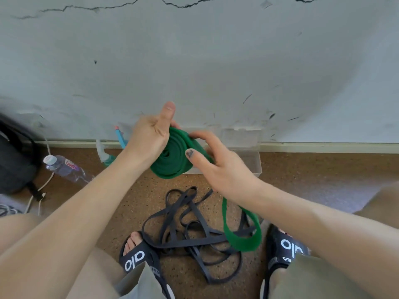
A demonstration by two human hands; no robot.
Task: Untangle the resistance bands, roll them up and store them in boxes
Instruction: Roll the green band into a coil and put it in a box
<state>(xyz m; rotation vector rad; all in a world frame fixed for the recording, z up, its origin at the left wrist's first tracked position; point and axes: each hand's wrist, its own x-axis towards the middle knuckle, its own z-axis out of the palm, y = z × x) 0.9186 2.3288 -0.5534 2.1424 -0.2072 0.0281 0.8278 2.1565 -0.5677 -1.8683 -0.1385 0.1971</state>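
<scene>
Soft, even daylight fills the scene, bright on the pale wall (194,61) and dimmer toward the dark bag (15,160) at the left edge, which is smeared with blur. A broad, faint shadow curves across the wall, and shadows on the speckled floor (313,169) are weak. The wide lens bows the baseboard (323,146) and stretches the forearms at the lower corners; no glare shows.

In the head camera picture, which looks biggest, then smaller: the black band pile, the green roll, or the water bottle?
1. Black band pile, biggest.
2. Green roll and water bottle look about alike, and the roll is held up nearer the camera, so I won't rank them.
</scene>
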